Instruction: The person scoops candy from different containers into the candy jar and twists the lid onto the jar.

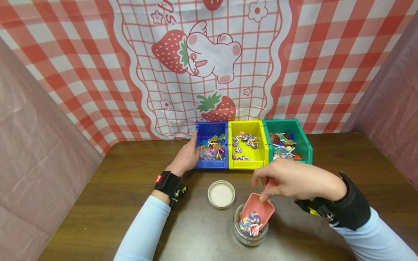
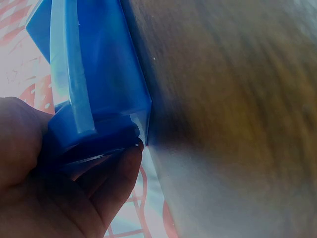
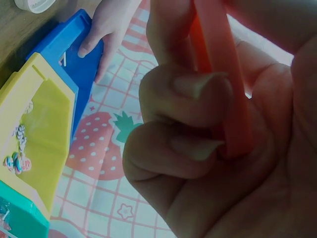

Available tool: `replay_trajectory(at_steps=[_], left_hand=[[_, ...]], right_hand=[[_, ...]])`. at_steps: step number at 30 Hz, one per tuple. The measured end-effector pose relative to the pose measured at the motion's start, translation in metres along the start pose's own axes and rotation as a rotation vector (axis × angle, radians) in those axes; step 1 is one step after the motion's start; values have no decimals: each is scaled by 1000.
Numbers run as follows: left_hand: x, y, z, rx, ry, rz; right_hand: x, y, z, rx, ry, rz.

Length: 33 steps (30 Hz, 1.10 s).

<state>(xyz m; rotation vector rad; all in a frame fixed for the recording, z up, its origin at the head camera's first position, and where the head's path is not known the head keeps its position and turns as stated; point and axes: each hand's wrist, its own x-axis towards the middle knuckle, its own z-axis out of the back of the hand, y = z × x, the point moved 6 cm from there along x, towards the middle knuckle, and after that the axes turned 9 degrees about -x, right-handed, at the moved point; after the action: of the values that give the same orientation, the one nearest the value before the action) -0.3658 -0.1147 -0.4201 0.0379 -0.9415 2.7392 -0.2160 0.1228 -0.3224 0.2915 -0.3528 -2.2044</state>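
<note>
My right hand [image 1: 287,179] grips the handle of a pink scoop [image 1: 267,206], its fingers curled round it in the right wrist view. The scoop tilts down into the mouth of a glass jar [image 1: 249,241]. Several rainbow swirl candies [image 1: 251,219] lie at the scoop's lower end; the jar's contents are mostly hidden beneath. My left hand [image 1: 187,154] holds the left side wall of the blue bin [image 1: 212,165], thumb and fingers on opposite sides of it in the left wrist view [image 2: 106,74]. Small colourful candies and sticks fill the blue bin's floor.
Joined to the blue bin stand a yellow bin [image 1: 258,156] with swirl candies and a green bin [image 1: 308,146] with mixed candies. A round white lid [image 1: 221,194] lies on the wooden table [image 1: 107,203], left of the jar. A checked strawberry cloth [image 1: 130,90] hangs behind.
</note>
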Motion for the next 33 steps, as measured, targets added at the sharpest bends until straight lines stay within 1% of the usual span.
replay_trajectory(at_steps=[4, 11, 14, 21, 24, 26, 28, 30, 33], left_hand=[[0, -1, 1, 7, -10, -12], [-1, -1, 0, 4, -1, -3], [0, -1, 1, 1, 1, 1], [0, -1, 1, 0, 4, 7], [-1, -1, 1, 3, 3, 4], [-1, -1, 1, 6, 3, 8], [-1, -2, 1, 6, 2, 9], [-1, -2, 1, 5, 2, 9], [-1, -1, 1, 0, 1, 4]], right_hand=[[0, 1, 0, -6, -3, 1], [-1, -1, 1, 2, 9, -28], [-2, -2, 2, -7, 3, -27], [-7, -5, 11, -63, -50, -33], [-8, -9, 14, -64, -67, -37], [-10, -12, 18, -68, -96, -38], [-12, -18, 23, -69, -144, -47], [-14, -27, 30, -73, -217, -67], [-15, -44, 39, -97, -349, -144]])
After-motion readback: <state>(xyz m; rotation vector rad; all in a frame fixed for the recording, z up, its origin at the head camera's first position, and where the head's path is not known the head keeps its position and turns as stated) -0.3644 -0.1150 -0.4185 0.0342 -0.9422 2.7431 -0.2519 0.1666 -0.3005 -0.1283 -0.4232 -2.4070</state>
